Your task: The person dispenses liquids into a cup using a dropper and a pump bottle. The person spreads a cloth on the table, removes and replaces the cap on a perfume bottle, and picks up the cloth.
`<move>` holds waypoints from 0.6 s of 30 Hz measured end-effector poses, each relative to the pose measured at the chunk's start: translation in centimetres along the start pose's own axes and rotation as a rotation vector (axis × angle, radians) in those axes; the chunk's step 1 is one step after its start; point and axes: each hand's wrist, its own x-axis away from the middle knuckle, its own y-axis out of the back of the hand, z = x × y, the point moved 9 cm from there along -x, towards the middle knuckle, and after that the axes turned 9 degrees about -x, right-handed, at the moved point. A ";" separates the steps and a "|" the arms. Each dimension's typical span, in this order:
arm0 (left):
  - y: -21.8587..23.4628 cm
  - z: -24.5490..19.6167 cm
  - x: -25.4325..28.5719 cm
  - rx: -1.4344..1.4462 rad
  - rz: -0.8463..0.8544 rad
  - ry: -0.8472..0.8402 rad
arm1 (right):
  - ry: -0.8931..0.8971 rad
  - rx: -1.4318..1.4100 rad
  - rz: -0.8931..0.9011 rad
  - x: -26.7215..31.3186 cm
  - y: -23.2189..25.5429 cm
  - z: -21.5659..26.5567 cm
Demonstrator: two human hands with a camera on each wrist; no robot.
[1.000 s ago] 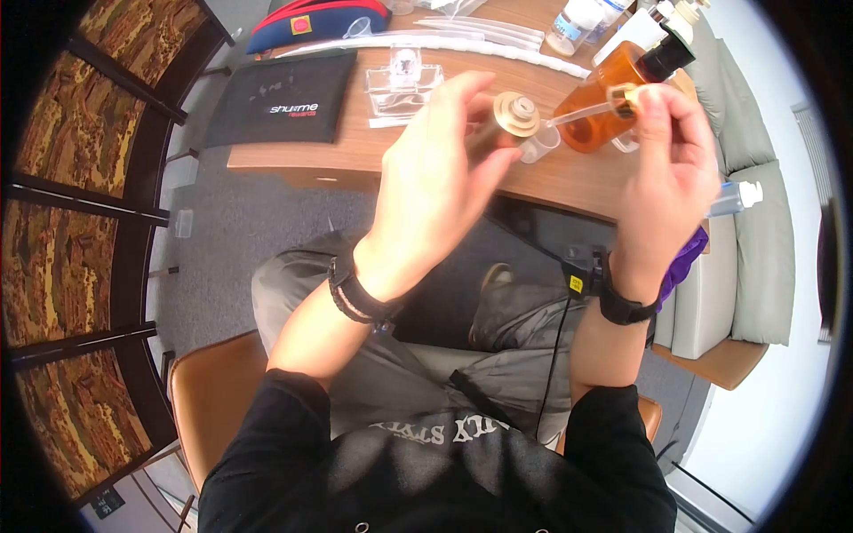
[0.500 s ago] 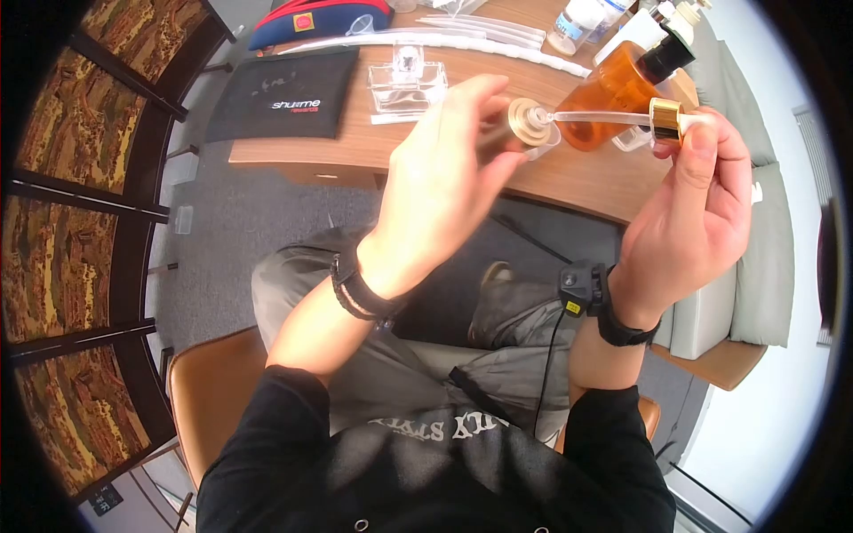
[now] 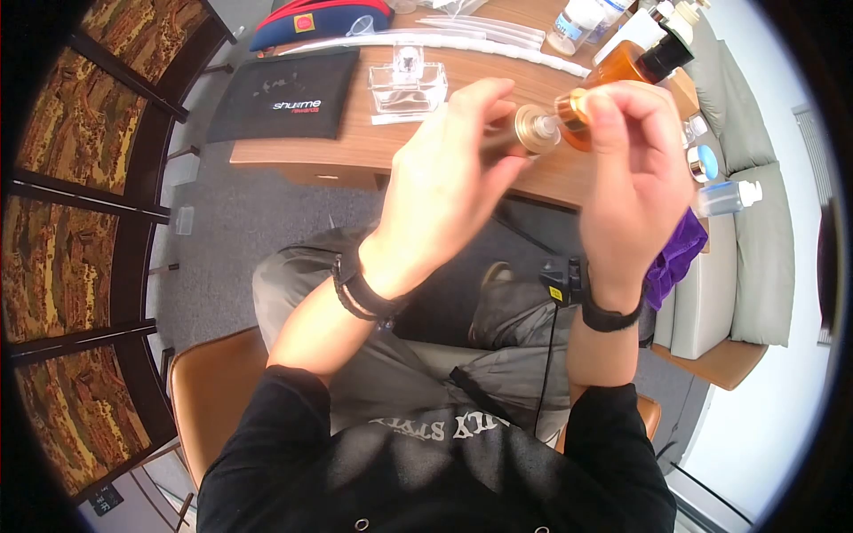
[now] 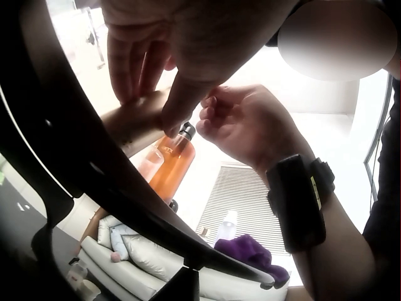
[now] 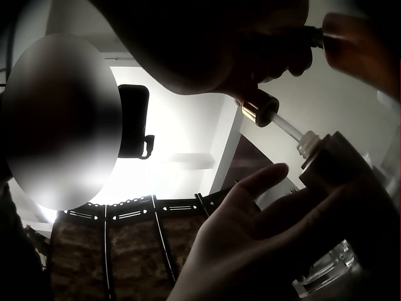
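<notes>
From where I stand, the small bottle [image 3: 526, 133] is in the upper middle of the head view, tilted, its gold-ringed neck toward the right; the left hand [image 3: 444, 178] grips its body; the right hand [image 3: 635, 169] pinches the gold-collared dropper [image 3: 572, 107], its clear stem partly in the neck, the collar apart from it; behind the right hand, upper right, stands an amber pump bottle [image 3: 622, 67]; left of the hands, a clear glass bottle [image 3: 409, 87] and a black pouch [image 3: 280, 93] rest on the wooden table [image 3: 373, 149]; a purple cloth [image 3: 677, 258] lies at the right.
</notes>
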 end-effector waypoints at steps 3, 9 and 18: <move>0.1 0.2 0.0 0.002 -0.002 0.011 | -0.069 -0.049 0.022 0.5 -0.9 -1.3; 0.4 0.6 -0.1 -0.008 -0.007 0.024 | -0.013 0.028 0.114 0.7 -2.4 -1.3; 0.3 0.7 -0.1 -0.022 -0.007 0.031 | -0.120 0.011 0.122 0.9 -2.5 -1.7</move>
